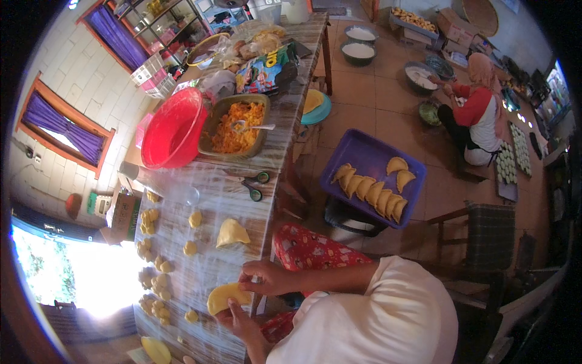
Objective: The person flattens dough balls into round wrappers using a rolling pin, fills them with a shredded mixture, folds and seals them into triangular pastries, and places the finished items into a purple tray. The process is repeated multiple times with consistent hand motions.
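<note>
A yellow half-moon of folded dough (223, 296) is held between both hands over the table's near edge. My left hand (241, 321) supports it from below, thumb on its face. At the far end, the fingers of my right hand (268, 277) pinch its edge. Just beyond my right hand lies a loose, rumpled piece of dough (232, 233). Small dough balls (159, 284) rest in rows and clusters on the plastic-covered table (213, 268). A flat oval of dough (156, 350) lies near the lower table end.
Scissors (253, 185), a clear cup (192, 195), a red basin (175, 132) and a tub of orange filling (236, 132) with a spoon share the table. Beside it, a purple tray (363, 145) holds crimped half-moon pastries. Another person (475, 109) sits low by a basin of white contents (419, 77).
</note>
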### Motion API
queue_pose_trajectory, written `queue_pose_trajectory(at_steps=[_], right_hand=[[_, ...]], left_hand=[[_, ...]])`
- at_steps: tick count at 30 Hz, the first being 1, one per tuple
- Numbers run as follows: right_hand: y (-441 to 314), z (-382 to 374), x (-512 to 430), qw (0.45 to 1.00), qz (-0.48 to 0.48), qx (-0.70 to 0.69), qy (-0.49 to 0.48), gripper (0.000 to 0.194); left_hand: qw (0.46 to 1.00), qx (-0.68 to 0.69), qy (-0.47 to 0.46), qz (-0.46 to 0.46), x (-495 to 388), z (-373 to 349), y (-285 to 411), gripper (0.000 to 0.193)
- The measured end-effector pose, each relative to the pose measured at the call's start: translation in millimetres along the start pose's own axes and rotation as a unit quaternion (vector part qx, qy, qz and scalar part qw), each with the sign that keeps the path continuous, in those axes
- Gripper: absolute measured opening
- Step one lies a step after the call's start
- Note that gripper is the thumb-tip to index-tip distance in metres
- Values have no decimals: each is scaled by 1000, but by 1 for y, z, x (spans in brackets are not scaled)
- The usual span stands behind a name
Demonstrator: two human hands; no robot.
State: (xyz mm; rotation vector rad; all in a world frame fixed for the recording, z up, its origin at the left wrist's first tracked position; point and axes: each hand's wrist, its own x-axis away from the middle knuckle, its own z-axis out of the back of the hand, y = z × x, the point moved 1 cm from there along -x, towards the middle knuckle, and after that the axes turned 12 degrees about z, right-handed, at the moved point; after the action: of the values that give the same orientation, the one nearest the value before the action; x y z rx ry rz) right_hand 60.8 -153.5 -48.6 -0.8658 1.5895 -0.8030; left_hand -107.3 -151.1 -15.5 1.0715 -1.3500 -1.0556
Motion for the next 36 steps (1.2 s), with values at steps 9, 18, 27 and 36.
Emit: queue_pose_trajectory(at_steps=[9, 18, 27, 36], right_hand=[[-1, 1, 2, 997, 40, 13, -66, 22], [-2, -8, 1, 996, 60, 29, -56, 18], [-9, -10, 1, 996, 65, 24, -63, 25], [-13, -7, 0, 988, 117, 11, -98, 19]], left_hand=[[995, -104, -4, -7, 16, 4, 8, 37], [997, -71, 1, -14, 10, 17, 8, 33], [996, -76, -49, 12, 15, 18, 11, 39], [993, -101, -55, -41, 20, 20, 12, 36]])
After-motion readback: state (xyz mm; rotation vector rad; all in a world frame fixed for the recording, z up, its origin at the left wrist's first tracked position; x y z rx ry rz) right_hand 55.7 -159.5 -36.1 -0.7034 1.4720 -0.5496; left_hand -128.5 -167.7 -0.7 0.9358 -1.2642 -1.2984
